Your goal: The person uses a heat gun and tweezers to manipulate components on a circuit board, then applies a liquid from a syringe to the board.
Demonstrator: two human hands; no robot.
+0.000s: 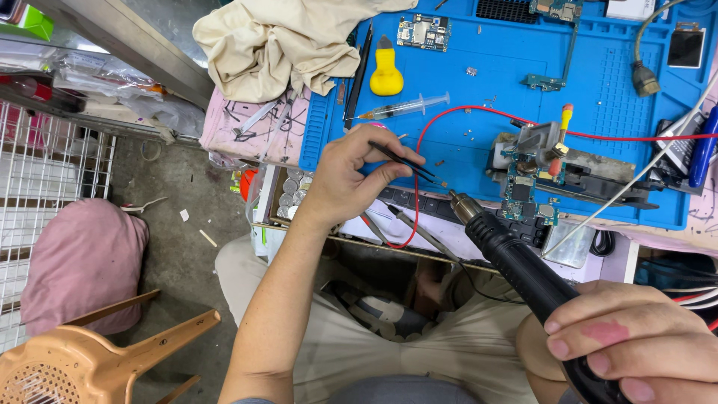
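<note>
I see black tweezers pinched between the thumb and fingers of my left hand, their tips pointing right over the front edge of the blue work mat. My right hand wraps its fingers around the handle of a black hot-air tool, whose metal nozzle points up toward the tweezer tips and sits just beside them.

To the right of the nozzle, one circuit board sits clamped in a holder on the mat. A red wire loops across the mat between my left hand and the board, crossing the tweezers' line. A yellow-handled probe leans on the holder.

Farther back on the mat I count one syringe, one yellow tool and one more loose board. A beige cloth lies heaped at the mat's left corner. A tray of round silver cells lies under my left wrist; I cannot tell how many. On the floor to my left stand one tan plastic chair and one pink cushion.
</note>
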